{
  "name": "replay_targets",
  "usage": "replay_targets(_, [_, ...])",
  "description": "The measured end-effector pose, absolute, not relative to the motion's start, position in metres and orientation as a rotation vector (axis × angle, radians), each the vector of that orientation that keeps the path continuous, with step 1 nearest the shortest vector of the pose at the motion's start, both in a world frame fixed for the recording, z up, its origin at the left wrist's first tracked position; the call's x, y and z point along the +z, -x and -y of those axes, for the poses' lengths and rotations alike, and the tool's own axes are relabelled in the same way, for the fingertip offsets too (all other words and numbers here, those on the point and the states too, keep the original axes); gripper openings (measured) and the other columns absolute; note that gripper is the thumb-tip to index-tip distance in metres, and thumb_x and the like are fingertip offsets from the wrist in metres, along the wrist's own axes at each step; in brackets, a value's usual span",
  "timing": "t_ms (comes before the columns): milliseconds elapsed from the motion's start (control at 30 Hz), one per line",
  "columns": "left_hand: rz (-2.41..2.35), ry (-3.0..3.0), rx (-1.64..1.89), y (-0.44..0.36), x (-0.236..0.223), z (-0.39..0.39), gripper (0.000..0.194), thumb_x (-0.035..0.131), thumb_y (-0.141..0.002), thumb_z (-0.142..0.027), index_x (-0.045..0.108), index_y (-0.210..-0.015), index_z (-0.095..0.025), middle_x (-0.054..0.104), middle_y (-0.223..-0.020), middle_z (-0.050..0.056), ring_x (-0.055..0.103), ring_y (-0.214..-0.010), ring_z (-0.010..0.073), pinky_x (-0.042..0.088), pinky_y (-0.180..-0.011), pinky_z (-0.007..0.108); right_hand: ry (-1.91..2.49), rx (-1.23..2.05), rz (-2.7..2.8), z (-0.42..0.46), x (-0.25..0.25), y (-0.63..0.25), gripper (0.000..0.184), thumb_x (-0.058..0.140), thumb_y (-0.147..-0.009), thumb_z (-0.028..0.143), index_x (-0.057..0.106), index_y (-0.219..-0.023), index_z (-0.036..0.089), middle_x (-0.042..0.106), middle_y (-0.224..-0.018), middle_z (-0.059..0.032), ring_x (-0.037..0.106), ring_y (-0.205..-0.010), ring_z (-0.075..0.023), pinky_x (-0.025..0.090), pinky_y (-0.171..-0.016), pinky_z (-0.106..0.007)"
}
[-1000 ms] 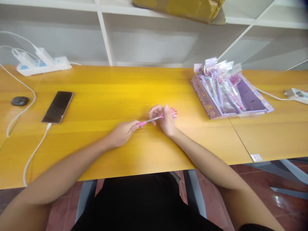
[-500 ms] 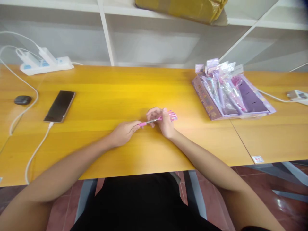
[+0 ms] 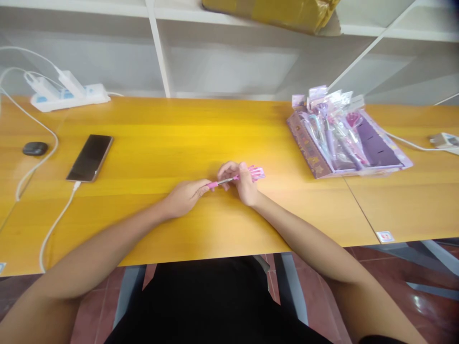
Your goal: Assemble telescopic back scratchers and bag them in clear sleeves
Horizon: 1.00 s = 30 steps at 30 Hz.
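Observation:
A pink back scratcher [image 3: 225, 181] with a short metal shaft and a claw-like head lies across both hands, above the table's middle. My left hand [image 3: 184, 197] is closed round its pink handle, and most of the handle is hidden inside the fist. Near the head, my right hand [image 3: 245, 186] grips it, with the thumb on top and the other fingers curled loosely. The pink prongs stick out to the right past the thumb, against a small pale pink piece, perhaps a label.
A purple display box [image 3: 382, 143] with several bagged back scratchers stands at the right. At the left lie a phone [image 3: 89, 157] on a cable, a black mouse [image 3: 35, 148] and a white power strip [image 3: 71, 99]. Behind the wooden table [image 3: 172, 138] rises a white shelf [image 3: 159, 52] holding a taped package [image 3: 279, 12].
Both hands keep their hold on the back scratcher. The prongs and the pale piece at the head have shifted slightly; the view has moved a little.

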<state>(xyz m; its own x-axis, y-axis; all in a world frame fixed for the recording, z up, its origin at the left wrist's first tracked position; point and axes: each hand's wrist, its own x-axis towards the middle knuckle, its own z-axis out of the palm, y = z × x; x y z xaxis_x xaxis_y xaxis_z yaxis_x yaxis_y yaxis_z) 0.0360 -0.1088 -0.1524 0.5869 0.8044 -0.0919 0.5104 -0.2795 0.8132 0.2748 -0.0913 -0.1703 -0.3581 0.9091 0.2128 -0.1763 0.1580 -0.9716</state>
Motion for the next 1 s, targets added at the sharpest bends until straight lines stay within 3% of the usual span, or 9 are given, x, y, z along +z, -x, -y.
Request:
replay_targets(100, [-1.019,-1.892,0.423,-0.034,-0.152,0.107,0.05,0.04,-0.115,-0.061,0.073,-0.123,-0.024,0.077,-0.097,0.004,0.071,-0.091,0.0224,0.053,-0.087,0.035,0.767,1.383,1.538,0.088,-0.166,-0.277,0.075,0.034,-0.107,0.088,0.066,-0.088,0.024,0.063,-0.073,-0.0025,0.058,-0.063,-0.0171,0.047,-0.061,-0.032])
replay_targets(200, [-0.978,-1.793,0.457,-0.031,-0.141,0.101,0.048,0.042,-0.115,-0.06,0.07,-0.119,-0.021,0.066,-0.079,-0.001,0.064,-0.073,0.0186,0.051,-0.076,0.032,0.802,1.389,1.592,0.075,-0.151,-0.281,0.073,0.045,-0.102,0.091,0.071,-0.094,0.023,0.062,-0.076,-0.0009,0.058,-0.064,-0.0159,0.048,-0.061,-0.031])
replay_targets(333, [-1.034,-1.955,0.505,-0.018,-0.089,0.084,0.041,0.047,-0.114,-0.055,0.07,-0.112,-0.021,0.072,-0.093,0.003,0.069,-0.086,0.0193,0.052,-0.085,0.033,0.835,1.286,1.661,0.052,-0.104,-0.293,0.05,0.082,-0.092,0.071,0.075,-0.1,0.021,0.061,-0.074,0.0026,0.053,-0.062,-0.0127,0.045,-0.061,-0.028])
replay_targets(400, [-1.102,-2.145,0.452,-0.01,-0.051,0.076,0.04,0.048,-0.114,-0.054,0.073,-0.112,-0.022,0.074,-0.1,0.005,0.069,-0.091,0.0206,0.052,-0.087,0.034,0.833,1.188,1.693,0.047,-0.072,-0.298,0.04,0.091,-0.089,0.057,0.076,-0.098,0.021,0.065,-0.078,0.0016,0.055,-0.065,-0.0126,0.046,-0.063,-0.028])
replay_targets(533, [-1.262,-2.424,0.517,0.001,0.016,0.069,0.04,0.051,-0.113,-0.055,0.076,-0.116,-0.024,0.077,-0.111,0.007,0.069,-0.098,0.0236,0.052,-0.091,0.035,0.768,0.856,1.802,0.051,-0.012,-0.302,0.021,0.091,-0.092,0.039,0.08,-0.097,0.021,0.074,-0.096,-0.005,0.065,-0.082,-0.0184,0.052,-0.077,-0.033])
replay_targets(667, [-1.372,-2.554,0.703,0.001,0.039,0.076,0.033,0.064,-0.109,-0.053,0.076,-0.118,-0.024,0.078,-0.114,0.007,0.069,-0.097,0.0238,0.053,-0.088,0.034,0.783,0.56,1.905,0.058,0.017,-0.301,0.006,0.086,-0.097,0.029,0.083,-0.096,0.024,0.076,-0.098,-0.0051,0.065,-0.088,-0.0218,0.05,-0.083,-0.036])
replay_targets(833, [-1.365,-2.791,0.887,-0.004,0.029,0.077,0.033,0.053,-0.116,-0.047,0.076,-0.113,-0.022,0.078,-0.107,0.009,0.068,-0.095,0.0248,0.051,-0.088,0.037,0.784,0.411,1.964,0.054,0.015,-0.303,0.018,0.081,-0.103,0.041,0.081,-0.094,0.026,0.075,-0.094,-0.0054,0.064,-0.085,-0.0236,0.049,-0.081,-0.038])
replay_targets(1000, [-1.387,-2.911,0.939,0.0,0.016,0.057,0.036,0.054,-0.115,-0.049,0.077,-0.108,-0.023,0.079,-0.102,0.01,0.066,-0.094,0.0268,0.05,-0.087,0.04,0.813,0.276,1.979,0.039,0.001,-0.304,0.028,0.076,-0.106,0.049,0.078,-0.091,0.025,0.073,-0.092,-0.0069,0.063,-0.086,-0.0256,0.045,-0.078,-0.038])
